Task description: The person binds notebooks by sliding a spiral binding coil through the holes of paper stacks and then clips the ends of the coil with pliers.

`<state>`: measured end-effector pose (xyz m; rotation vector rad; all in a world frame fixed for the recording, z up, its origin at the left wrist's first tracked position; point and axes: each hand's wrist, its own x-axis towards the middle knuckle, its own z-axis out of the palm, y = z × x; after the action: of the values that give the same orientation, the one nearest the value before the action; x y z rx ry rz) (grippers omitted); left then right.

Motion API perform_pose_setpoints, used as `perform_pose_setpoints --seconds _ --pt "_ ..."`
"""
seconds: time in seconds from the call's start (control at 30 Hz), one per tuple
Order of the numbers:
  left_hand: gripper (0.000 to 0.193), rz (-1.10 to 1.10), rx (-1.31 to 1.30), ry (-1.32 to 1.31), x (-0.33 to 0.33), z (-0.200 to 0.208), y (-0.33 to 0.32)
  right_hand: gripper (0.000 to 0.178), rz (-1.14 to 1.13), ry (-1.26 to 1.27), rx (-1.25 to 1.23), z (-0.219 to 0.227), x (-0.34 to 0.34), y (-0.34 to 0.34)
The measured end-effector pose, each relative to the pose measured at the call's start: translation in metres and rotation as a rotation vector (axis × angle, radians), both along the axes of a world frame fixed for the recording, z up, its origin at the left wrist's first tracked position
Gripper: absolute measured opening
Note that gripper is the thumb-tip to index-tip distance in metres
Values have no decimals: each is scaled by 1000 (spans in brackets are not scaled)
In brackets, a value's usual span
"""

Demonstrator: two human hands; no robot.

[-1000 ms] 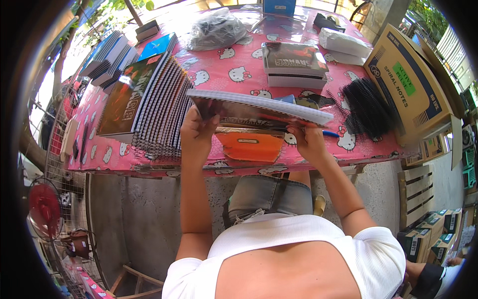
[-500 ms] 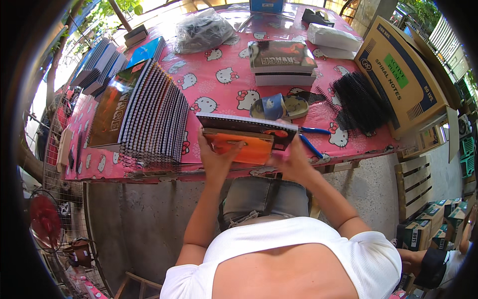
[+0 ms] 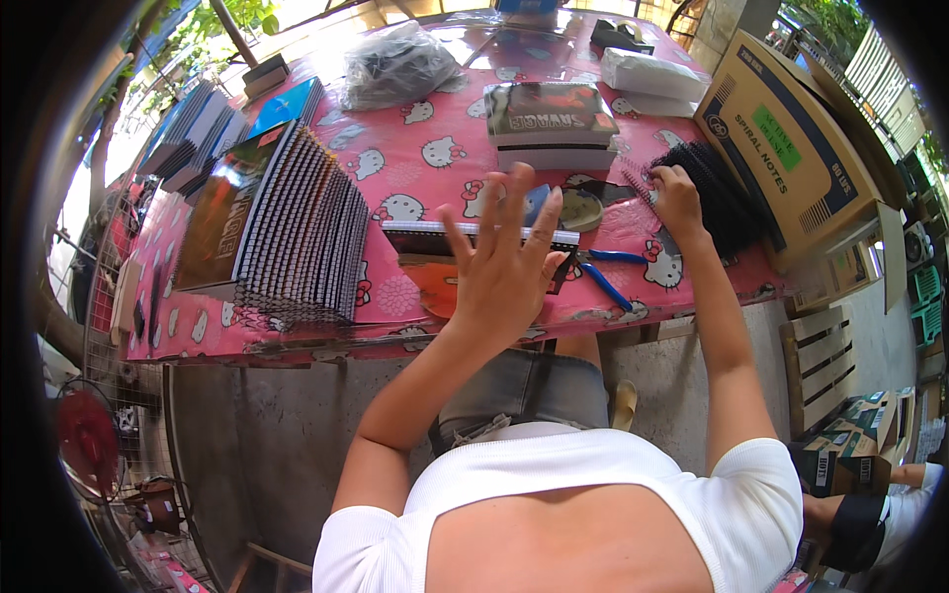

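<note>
My left hand (image 3: 499,267) is raised with fingers spread, in front of an unbound-looking notebook (image 3: 415,242) near the table's front edge. The notebook has a dark and orange cover and a white upper edge with a row of holes; my hand hides much of it. To the right, my right hand (image 3: 678,203) pinches at the near side of a heap of black plastic spiral coils (image 3: 720,203). Between the hands lie blue-handled pliers (image 3: 615,282). A blue and tan slipper (image 3: 573,210) rests behind the notebook, partly hidden by my left fingers.
Coil-bound notebooks (image 3: 301,222) stand in a tall stack at left, with blue-covered ones (image 3: 203,133) behind. An unbound stack (image 3: 554,124) sits at centre back. A plastic bag (image 3: 400,69) lies at the back; a cardboard box (image 3: 791,148) stands at right. Another person (image 3: 870,524) is at lower right.
Both hands have left the notebook they were holding. My right hand has moved right to the black coils, and my left hand has lifted and spread its fingers.
</note>
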<state>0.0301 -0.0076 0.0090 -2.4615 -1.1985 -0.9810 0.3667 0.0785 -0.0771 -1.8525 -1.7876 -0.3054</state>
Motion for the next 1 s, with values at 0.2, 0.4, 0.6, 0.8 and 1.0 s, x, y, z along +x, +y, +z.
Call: perform_pose_setpoints --seconds 0.2,0.4,0.6,0.8,1.0 --pt "32 -259 -217 -340 -14 -8 9 29 536 402 75 80 -117 -103" --pt "12 -235 -107 -412 -9 2 8 25 508 527 205 91 -145 -119" --pt "14 -250 -189 -434 -13 0 4 25 682 850 -339 92 -133 -105" --pt "16 -261 -161 -454 -12 -3 5 29 683 669 -186 102 -127 -96" --pt "15 -235 -147 -448 -11 -3 6 24 735 577 -247 113 -135 -102"
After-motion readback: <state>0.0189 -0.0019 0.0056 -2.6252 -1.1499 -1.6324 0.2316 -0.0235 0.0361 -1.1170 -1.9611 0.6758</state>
